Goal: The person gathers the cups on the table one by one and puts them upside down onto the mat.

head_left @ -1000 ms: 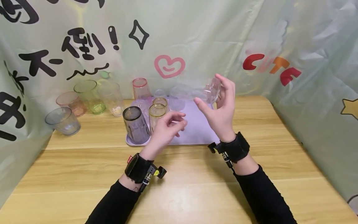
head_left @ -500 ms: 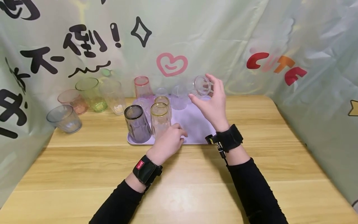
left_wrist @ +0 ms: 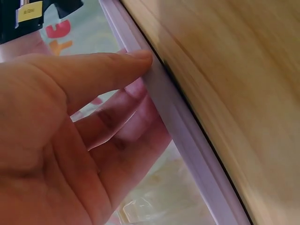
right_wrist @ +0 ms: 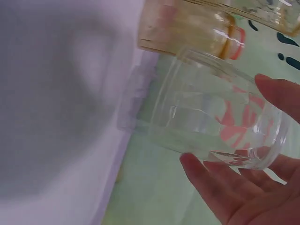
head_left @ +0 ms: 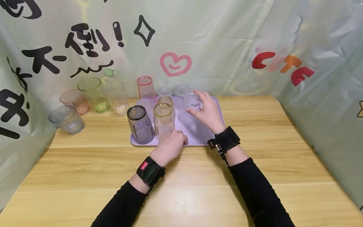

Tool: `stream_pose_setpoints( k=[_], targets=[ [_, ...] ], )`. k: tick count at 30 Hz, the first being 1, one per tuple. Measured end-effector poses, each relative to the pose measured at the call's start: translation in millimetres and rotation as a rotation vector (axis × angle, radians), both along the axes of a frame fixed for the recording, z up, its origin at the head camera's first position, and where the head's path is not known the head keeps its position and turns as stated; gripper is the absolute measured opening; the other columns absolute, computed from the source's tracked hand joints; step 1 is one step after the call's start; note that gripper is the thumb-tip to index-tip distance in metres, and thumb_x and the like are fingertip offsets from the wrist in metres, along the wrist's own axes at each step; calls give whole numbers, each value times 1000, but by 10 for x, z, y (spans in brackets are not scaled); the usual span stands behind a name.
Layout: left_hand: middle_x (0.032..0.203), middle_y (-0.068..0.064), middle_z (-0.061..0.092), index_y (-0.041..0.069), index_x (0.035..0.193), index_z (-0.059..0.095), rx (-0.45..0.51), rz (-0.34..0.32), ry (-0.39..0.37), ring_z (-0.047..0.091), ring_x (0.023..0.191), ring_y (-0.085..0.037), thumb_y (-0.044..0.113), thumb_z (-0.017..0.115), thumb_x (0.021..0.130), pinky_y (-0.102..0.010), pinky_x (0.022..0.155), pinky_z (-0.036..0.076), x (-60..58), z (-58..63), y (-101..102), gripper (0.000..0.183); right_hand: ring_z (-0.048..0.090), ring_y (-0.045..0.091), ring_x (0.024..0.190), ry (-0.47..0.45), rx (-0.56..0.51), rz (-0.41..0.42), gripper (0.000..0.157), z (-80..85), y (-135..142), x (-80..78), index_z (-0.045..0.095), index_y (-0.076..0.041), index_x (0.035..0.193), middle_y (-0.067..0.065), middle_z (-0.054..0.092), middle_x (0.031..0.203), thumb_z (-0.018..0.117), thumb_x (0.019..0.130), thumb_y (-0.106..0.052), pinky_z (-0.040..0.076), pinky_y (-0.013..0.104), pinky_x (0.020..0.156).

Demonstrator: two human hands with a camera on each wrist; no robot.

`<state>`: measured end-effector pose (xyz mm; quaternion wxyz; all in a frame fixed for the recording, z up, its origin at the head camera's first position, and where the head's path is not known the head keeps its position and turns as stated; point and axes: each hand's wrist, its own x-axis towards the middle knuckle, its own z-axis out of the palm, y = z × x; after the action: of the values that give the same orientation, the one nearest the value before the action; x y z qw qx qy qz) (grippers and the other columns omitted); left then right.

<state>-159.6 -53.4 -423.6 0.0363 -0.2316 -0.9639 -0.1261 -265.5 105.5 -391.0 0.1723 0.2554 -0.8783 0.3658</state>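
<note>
A lilac tray (head_left: 198,130) lies on the wooden table, bearing several upside-down glasses. My left hand (head_left: 170,145) holds the tray's front rim; in the left wrist view its thumb (left_wrist: 108,70) lies on the rim (left_wrist: 183,122) with the fingers on the other side. A clear drinking glass (right_wrist: 206,108), bottom up, is between the thumb and fingers of my right hand (head_left: 210,113), low over the tray's back half. Left of it stand a clear glass (head_left: 182,96), an amber glass (head_left: 164,124) with another amber glass (head_left: 166,101) behind, and a dark grey glass (head_left: 141,127).
A pink glass (head_left: 146,90) stands upside down at the tray's back left. Beyond the tray's left side are a blue-grey tumbler (head_left: 69,121), a pinkish tumbler (head_left: 79,105), a green tumbler (head_left: 96,97) and a tall clear tumbler (head_left: 117,99). A printed cloth (head_left: 215,47) hangs behind the table.
My right hand has brought the clear glass down and left to the tray, turning it from tilted to bottom up. My left hand has moved down from above the tray to its front rim.
</note>
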Motion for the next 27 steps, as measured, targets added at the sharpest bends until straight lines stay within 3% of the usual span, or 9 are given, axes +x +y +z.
stream_pose_setpoints(
  k=[4,11,27],
  targets=[
    [79,5,62,22,77,71,3,6,-4,54,69,-10,6,58,78,-31,54,48,-5,-1,2,21,39,19,117,-37,39,38,75,-74,-26,-30,40,-5,134,13,44,132,76,71,-26,35,39,99],
    [79,5,63,23,77,72,9,19,4,54,68,-9,5,59,78,-31,54,48,-2,-4,6,22,40,21,116,-51,79,58,77,-168,-70,-58,40,-5,134,11,45,132,77,70,-24,36,41,98],
    [83,4,65,22,81,73,-8,2,8,56,69,-12,5,60,78,-32,55,49,10,17,-3,21,35,26,120,-162,168,77,75,-205,-157,-98,33,-8,139,15,37,138,72,76,-20,32,44,101]
  ],
)
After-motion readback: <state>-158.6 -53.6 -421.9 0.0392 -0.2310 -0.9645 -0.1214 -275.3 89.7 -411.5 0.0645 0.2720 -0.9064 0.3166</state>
